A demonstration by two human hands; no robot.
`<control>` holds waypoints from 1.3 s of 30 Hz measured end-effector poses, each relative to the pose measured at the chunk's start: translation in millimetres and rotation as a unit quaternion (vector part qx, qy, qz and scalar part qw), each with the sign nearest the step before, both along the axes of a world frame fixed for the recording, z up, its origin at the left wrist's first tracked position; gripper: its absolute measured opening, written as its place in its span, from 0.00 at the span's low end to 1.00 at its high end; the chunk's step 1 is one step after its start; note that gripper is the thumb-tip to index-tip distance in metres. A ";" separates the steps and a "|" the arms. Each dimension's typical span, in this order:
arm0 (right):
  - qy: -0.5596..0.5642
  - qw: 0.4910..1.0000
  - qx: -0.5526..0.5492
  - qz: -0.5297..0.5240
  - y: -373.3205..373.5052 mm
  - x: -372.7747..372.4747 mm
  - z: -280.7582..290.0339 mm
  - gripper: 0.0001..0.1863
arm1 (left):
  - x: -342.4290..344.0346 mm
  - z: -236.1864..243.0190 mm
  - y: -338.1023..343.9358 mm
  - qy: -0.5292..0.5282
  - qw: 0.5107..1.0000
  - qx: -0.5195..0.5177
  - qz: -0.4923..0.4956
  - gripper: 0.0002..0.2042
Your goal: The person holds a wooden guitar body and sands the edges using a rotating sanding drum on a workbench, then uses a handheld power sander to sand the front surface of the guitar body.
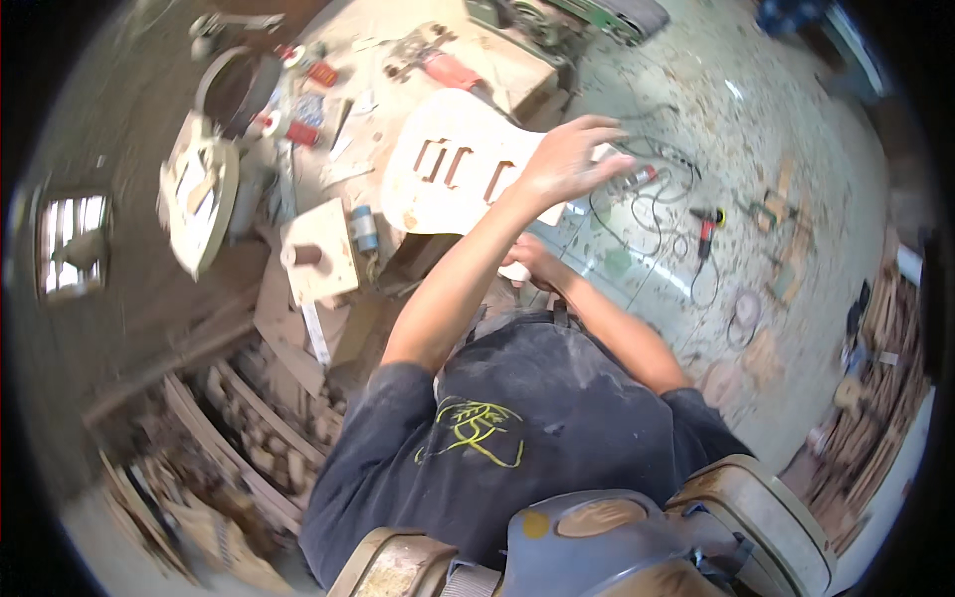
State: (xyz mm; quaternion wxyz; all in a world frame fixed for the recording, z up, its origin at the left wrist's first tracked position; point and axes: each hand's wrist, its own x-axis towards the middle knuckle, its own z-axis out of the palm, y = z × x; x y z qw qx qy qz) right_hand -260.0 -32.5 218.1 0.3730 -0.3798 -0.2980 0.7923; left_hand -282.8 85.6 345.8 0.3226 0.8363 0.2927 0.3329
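A pale wooden guitar body [448,189] with dark rectangular cut-outs lies at the bench's near right edge. My left forearm crosses over it. My left hand [572,159] is raised above its right end, fingers spread and holding nothing; motion blurs them a little. Lower down, close to my waist, my right hand [535,259] is closed on a pale tip that looks like the near horn of the guitar body. My left arm hides the wood between that tip and the rest of the body, and the right fingers are only partly seen.
A power tool with a red grip [453,72] lies beyond the body. Red-labelled bottles [293,127], a blue can [365,229] and a wooden block with a cylinder [323,254] are on the left. Cords [657,199] and a red-black power tool [706,234] lie on the littered floor.
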 end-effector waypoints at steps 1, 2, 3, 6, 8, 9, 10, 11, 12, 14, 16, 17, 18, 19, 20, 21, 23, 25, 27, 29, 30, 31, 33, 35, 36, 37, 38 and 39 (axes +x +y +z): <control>-0.019 0.998 -0.030 0.046 8.4 -2.8 -1.1 0.24 | -20.4 -8.4 -8.5 -0.039 0.998 -0.045 0.029 0.17; -0.028 0.997 -0.043 0.051 18.5 -6.3 -9.6 0.22 | -40.9 -20.2 -15.9 -0.078 0.991 -0.096 0.053 0.15; -0.029 0.997 -0.046 0.051 29.7 -16.5 -19.4 0.21 | -72.7 -21.4 -25.9 -0.063 0.991 -0.095 0.066 0.13; 0.011 0.996 -0.080 -0.024 46.9 -42.7 -71.3 0.21 | -153.0 -42.3 -65.5 0.004 0.953 -0.235 0.190 0.07; 0.094 0.994 -0.030 -0.047 62.5 -78.9 -105.2 0.21 | -205.1 -51.3 -85.2 -0.001 0.942 -0.267 0.203 0.08; 0.085 0.995 -0.058 -0.010 70.8 -90.4 -110.0 0.21 | -234.4 -70.1 -96.3 -0.021 0.933 -0.288 0.216 0.08; 0.055 0.996 -0.071 0.023 80.3 -97.3 -110.1 0.22 | -255.2 -81.6 -104.5 -0.005 0.923 -0.309 0.230 0.08; 0.024 0.995 -0.082 0.053 91.8 -100.8 -111.8 0.24 | -263.6 -82.8 -106.1 0.011 0.914 -0.327 0.239 0.09; 0.022 0.995 -0.087 0.044 106.4 -105.4 -112.9 0.24 | -267.7 -85.7 -108.6 0.029 0.896 -0.358 0.260 0.10; -0.288 0.942 -0.023 0.173 132.2 -120.8 -119.8 0.32 | -268.9 -87.6 -104.6 0.056 0.895 -0.369 0.243 0.11; -0.337 0.923 0.024 0.183 140.6 -123.8 -116.6 0.36 | -261.2 -86.1 -99.3 0.080 0.885 -0.402 0.219 0.14; -0.385 0.899 0.070 0.196 143.4 -122.1 -112.6 0.40 | -257.3 -88.4 -94.8 0.079 0.887 -0.400 0.217 0.14; -0.393 0.888 0.070 0.229 142.5 -116.6 -109.0 0.43 | -253.1 -91.7 -90.7 0.101 0.895 -0.388 0.198 0.14; -0.415 0.879 0.091 0.216 136.5 -112.8 -105.1 0.44 | -248.6 -93.6 -88.0 0.122 0.901 -0.374 0.181 0.15; -0.408 0.878 0.123 0.218 130.5 -101.9 -105.9 0.43 | -242.7 -94.4 -84.8 0.130 0.905 -0.366 0.171 0.16; -0.400 0.876 0.154 0.219 121.5 -87.4 -107.3 0.42 | -236.9 -97.0 -82.7 0.128 0.907 -0.364 0.167 0.16; -0.367 0.906 0.164 0.135 83.8 -47.2 -104.5 0.36 | -229.9 -105.6 -83.4 0.111 0.899 -0.388 0.170 0.15; -0.385 0.909 0.140 0.071 32.4 10.9 -133.1 0.34 | -213.7 -111.0 -81.3 0.120 0.894 -0.396 0.170 0.16; -0.431 0.898 0.009 0.087 -21.7 81.6 -149.6 0.32 | -196.8 -116.4 -83.3 0.131 0.888 -0.404 0.178 0.16; -0.497 0.863 -0.091 0.005 -99.1 157.9 -191.5 0.29 | -171.8 -124.4 -82.9 0.134 0.880 -0.418 0.180 0.16; -0.421 0.876 -0.208 -0.108 -141.7 196.4 -210.7 0.26 | -158.2 -131.9 -81.8 0.149 0.898 -0.380 0.165 0.17; -0.492 0.834 -0.240 -0.073 -160.6 226.0 -201.0 0.22 | -152.4 -144.0 -86.4 0.167 0.899 -0.366 0.173 0.18; -0.548 0.796 -0.245 -0.086 -221.1 286.8 -208.0 0.21 | -127.7 -165.7 -93.0 0.212 0.885 -0.373 0.182 0.19; -0.577 0.783 -0.207 -0.104 -277.8 346.6 -214.1 0.20 | -100.0 -195.5 -111.0 0.207 0.873 -0.385 0.216 0.20; -0.567 0.791 -0.206 -0.095 -292.1 371.5 -209.6 0.20 | -107.4 -228.3 -128.9 0.193 0.858 -0.411 0.241 0.21; -0.551 0.797 -0.236 -0.077 -305.2 392.9 -203.0 0.20 | -120.7 -257.9 -148.1 0.185 0.841 -0.438 0.259 0.22; -0.503 0.790 -0.350 -0.027 -303.0 411.1 -193.7 0.20 | -110.0 -254.8 -173.3 0.209 0.803 -0.480 0.286 0.22; -0.501 0.789 -0.355 -0.028 -310.2 425.6 -193.9 0.20 | -98.3 -251.6 -193.4 0.227 0.765 -0.525 0.295 0.22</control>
